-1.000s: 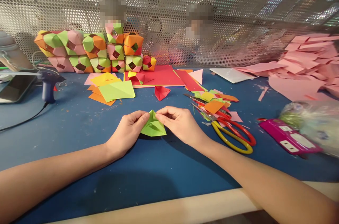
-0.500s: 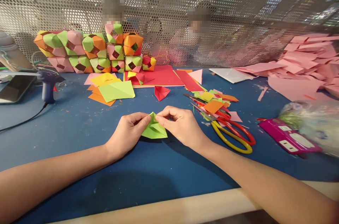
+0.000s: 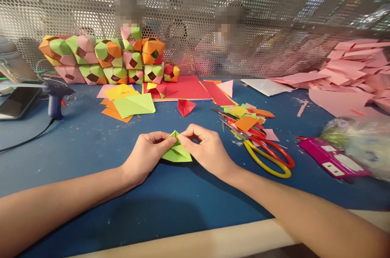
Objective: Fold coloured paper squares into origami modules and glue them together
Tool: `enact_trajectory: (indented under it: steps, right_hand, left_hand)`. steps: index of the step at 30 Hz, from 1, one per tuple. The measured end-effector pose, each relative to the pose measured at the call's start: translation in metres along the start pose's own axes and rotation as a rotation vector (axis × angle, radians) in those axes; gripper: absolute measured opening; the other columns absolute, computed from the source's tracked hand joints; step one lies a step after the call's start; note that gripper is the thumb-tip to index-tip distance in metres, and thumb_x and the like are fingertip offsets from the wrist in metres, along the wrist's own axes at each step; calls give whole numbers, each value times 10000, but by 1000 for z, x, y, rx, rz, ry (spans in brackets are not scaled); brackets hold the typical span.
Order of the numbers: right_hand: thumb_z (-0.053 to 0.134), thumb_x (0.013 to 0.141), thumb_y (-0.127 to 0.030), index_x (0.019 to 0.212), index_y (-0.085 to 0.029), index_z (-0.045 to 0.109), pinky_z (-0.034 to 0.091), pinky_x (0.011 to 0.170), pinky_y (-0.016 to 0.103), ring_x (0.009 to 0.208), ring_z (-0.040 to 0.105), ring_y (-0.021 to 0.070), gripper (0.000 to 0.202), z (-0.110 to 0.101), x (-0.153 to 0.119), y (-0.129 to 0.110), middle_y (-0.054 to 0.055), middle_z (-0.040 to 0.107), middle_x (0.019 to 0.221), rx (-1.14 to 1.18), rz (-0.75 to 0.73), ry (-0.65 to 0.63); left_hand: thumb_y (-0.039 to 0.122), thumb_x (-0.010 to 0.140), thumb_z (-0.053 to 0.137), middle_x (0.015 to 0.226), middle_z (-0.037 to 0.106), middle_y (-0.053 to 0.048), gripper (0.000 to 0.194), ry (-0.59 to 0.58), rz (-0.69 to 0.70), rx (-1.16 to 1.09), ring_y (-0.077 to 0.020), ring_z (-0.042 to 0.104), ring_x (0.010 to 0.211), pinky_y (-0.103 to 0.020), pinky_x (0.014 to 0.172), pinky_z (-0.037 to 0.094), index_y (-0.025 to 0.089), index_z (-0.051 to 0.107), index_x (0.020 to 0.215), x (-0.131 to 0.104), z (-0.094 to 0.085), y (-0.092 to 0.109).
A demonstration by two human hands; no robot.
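Head view: two hands, left hand (image 3: 148, 155) and right hand (image 3: 210, 150), pinch one folded green paper (image 3: 177, 154) between thumbs and fingers.

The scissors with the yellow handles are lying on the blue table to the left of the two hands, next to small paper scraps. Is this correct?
Not quite: the scissors lie to the right of the two hands, as the head view shows. The yellow handles, the blue table and the small paper scraps next to them are as you say.
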State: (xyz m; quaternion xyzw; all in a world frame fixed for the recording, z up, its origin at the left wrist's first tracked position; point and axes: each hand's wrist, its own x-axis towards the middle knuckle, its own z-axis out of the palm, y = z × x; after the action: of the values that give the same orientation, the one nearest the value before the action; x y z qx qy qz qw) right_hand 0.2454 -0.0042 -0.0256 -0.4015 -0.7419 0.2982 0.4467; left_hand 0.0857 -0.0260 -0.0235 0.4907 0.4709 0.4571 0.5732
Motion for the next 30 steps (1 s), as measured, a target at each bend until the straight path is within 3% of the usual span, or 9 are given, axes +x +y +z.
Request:
enact_trajectory:
  steps: [7, 13, 23, 30]
  right_hand:
    - [566, 787, -172, 634, -167, 545, 406, 601, 222, 611, 494, 100, 155, 0, 0, -2, -18, 529, 637, -25, -82, 4]
    - [575, 807, -215, 817, -161, 629, 439, 632, 219, 704, 555, 114, 77, -1, 3, -1, 12, 595, 774, 48, -13, -61]
    - [560, 821, -189, 738, -170, 597, 431, 637, 228, 684, 539, 112, 93, -3, 2, -1, 2, 577, 731, 51, -79, -47]
    - [525, 849, -194, 697, -168, 554, 419, 654, 232, 669, 525, 106, 156, 0, 1, -3, -2, 550, 695, -58, -169, -18]
  left_hand:
    - [336, 735, 676, 775, 696, -14, 202, -21, -24, -39, -123, 582, 688, -213, 635, 449, 174, 728, 844, 1, -2, -2]
    - [341, 755, 648, 721, 673, -10, 203, -12, -19, 21, -111, 561, 648, -198, 598, 433, 151, 713, 780, 0, 0, 3]
    - [364, 772, 614, 696, 634, 6, 226, -50, 13, 128, -106, 527, 635, -192, 578, 405, 151, 680, 731, -2, 0, 6]
    - [388, 811, 553, 650, 583, 17, 283, -93, 105, 345, -99, 474, 629, -191, 563, 353, 151, 673, 711, -2, 0, 5]
